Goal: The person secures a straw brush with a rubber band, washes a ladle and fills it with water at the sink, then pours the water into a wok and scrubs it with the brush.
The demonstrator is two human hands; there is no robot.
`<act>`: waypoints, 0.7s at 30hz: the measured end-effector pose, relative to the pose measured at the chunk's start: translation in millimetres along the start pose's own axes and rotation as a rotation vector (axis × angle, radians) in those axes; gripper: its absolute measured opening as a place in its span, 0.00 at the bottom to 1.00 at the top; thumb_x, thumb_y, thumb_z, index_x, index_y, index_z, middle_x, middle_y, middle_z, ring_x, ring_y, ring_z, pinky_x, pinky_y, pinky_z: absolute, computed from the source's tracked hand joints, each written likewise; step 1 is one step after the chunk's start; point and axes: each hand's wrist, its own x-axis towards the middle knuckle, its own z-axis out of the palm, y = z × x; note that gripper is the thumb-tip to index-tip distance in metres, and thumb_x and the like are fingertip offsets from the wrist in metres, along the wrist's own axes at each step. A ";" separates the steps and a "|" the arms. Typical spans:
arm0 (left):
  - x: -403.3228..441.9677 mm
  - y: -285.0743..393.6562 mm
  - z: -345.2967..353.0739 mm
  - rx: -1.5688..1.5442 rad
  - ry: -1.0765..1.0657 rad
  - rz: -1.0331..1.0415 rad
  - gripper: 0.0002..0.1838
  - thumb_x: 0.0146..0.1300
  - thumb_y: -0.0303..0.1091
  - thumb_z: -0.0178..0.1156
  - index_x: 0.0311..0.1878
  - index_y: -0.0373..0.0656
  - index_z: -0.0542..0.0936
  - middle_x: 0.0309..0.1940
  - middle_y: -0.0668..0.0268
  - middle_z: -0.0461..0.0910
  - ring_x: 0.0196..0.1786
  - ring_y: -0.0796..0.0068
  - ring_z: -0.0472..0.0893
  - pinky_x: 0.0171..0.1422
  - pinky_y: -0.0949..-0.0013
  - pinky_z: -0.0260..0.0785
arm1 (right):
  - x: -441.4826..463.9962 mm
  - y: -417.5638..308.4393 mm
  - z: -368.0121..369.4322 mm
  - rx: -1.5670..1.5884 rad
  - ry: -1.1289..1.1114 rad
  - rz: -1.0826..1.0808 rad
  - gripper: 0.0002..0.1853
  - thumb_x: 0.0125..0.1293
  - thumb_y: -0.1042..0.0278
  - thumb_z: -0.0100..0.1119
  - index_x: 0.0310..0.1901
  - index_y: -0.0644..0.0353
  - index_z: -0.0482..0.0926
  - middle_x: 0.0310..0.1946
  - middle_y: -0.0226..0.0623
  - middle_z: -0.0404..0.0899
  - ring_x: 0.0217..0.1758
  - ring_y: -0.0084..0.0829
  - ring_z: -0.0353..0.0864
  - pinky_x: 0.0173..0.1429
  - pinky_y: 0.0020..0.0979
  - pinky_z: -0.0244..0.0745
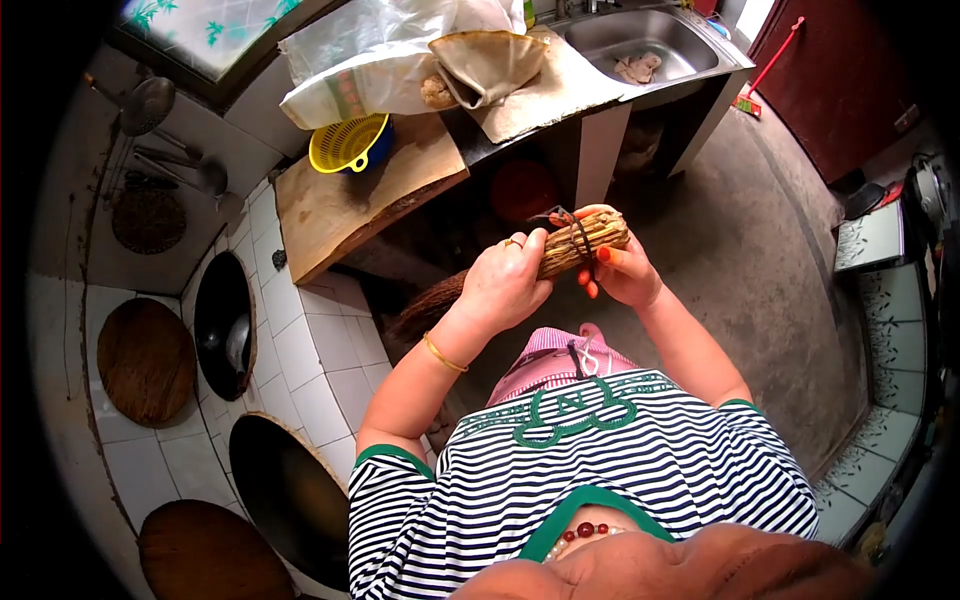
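A whisk broom [560, 252] made of bundled dry stalks is held in front of my body, slanting from upper right to lower left. Its dark bristles [425, 302] hang past my left wrist. My left hand [508, 278] is closed around the middle of it, with a ring on one finger. Close to the butt end, my right hand [628, 268] grips the handle with thumb in front and fingers partly behind. A dark cord [578, 238] is wound round the handle between the hands, its loose end sticking up near my left fingertips.
A yellow basket [348, 145] sits on the wooden board [400, 180] ahead. Farther right are plastic bags [370, 60] and a steel sink [650, 45]. Two woks [225, 325] are set in the tiled stove at left, with wooden lids [147, 362] alongside. A red-handled broom [775, 65] stands by the door.
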 end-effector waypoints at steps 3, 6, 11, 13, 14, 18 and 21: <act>2.7 -0.3 1.5 -0.021 0.003 -0.015 0.28 0.46 0.33 0.61 0.51 0.33 0.65 0.31 0.52 0.73 0.34 0.52 0.77 0.38 0.57 0.71 | 3.4 5.5 -4.1 0.064 -0.040 0.005 0.27 0.61 0.69 0.55 0.61 0.60 0.60 0.59 0.45 0.68 0.31 0.29 0.80 0.26 0.26 0.78; 5.7 0.6 1.4 -0.037 -0.016 -0.016 0.28 0.47 0.33 0.61 0.51 0.32 0.65 0.31 0.52 0.74 0.34 0.52 0.77 0.38 0.57 0.71 | 6.2 9.9 -3.4 0.051 -0.033 0.005 0.27 0.61 0.67 0.57 0.61 0.60 0.61 0.59 0.44 0.69 0.31 0.27 0.80 0.26 0.23 0.77; 7.5 0.8 5.4 -0.007 0.011 -0.034 0.26 0.45 0.32 0.61 0.47 0.31 0.67 0.30 0.52 0.74 0.33 0.53 0.78 0.38 0.59 0.72 | 13.4 14.3 9.5 -0.032 0.045 0.002 0.27 0.61 0.64 0.58 0.59 0.62 0.64 0.52 0.41 0.74 0.30 0.23 0.78 0.23 0.19 0.73; 7.4 -0.3 5.3 0.014 -0.006 -0.063 0.27 0.47 0.33 0.60 0.49 0.30 0.65 0.31 0.51 0.74 0.34 0.53 0.77 0.39 0.58 0.72 | 14.4 13.8 4.3 -0.097 0.049 0.097 0.23 0.61 0.62 0.57 0.56 0.62 0.68 0.42 0.37 0.78 0.29 0.22 0.78 0.23 0.18 0.71; 7.5 -0.8 5.5 0.029 -0.010 -0.061 0.26 0.47 0.33 0.60 0.49 0.30 0.65 0.31 0.52 0.74 0.34 0.53 0.77 0.39 0.58 0.72 | 13.8 13.6 2.3 -0.114 0.055 0.137 0.22 0.62 0.62 0.57 0.55 0.62 0.69 0.40 0.36 0.78 0.29 0.21 0.78 0.23 0.18 0.71; 9.0 -1.5 2.4 0.074 -0.039 -0.075 0.23 0.47 0.32 0.60 0.45 0.31 0.66 0.31 0.52 0.74 0.35 0.53 0.78 0.39 0.59 0.72 | 15.9 21.3 -2.1 -0.111 0.076 0.268 0.17 0.63 0.60 0.57 0.49 0.61 0.72 0.32 0.34 0.79 0.27 0.21 0.78 0.22 0.18 0.71; 8.7 -2.8 6.7 0.074 -0.037 -0.100 0.21 0.46 0.32 0.61 0.42 0.33 0.67 0.30 0.52 0.75 0.35 0.53 0.78 0.39 0.59 0.72 | 17.6 27.6 -2.2 -0.141 0.086 0.301 0.15 0.63 0.59 0.57 0.45 0.60 0.73 0.29 0.32 0.79 0.25 0.21 0.79 0.21 0.18 0.70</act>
